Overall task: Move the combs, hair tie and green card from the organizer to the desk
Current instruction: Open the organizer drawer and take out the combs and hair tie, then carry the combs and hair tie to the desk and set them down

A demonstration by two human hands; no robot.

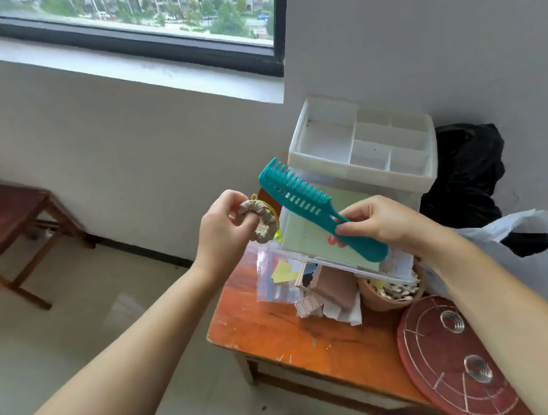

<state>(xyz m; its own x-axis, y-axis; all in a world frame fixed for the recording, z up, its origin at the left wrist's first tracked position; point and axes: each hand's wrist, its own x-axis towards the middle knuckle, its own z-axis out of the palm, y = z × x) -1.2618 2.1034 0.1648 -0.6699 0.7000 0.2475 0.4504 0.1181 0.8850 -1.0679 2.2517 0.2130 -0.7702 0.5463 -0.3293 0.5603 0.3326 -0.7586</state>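
Right hand [381,225] grips comb [314,207]; left hand [223,229] pinches hair tie [262,222]. Best lowered onto bare bench [267,329], clear of clutter.

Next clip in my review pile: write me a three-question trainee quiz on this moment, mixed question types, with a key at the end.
1. True or false: the teal comb lies flat on the desk.
2. Which hand holds the beige hair tie?
A. left hand
B. right hand
C. neither
3. Fill in: the green card lies beneath the comb, on top of a clear ____.

Key
1. False: the right hand's grip is on the comb's handle, holding it in the air.
2. A
3. Box. It stands in front of the white organizer, whose visible top compartments look empty.
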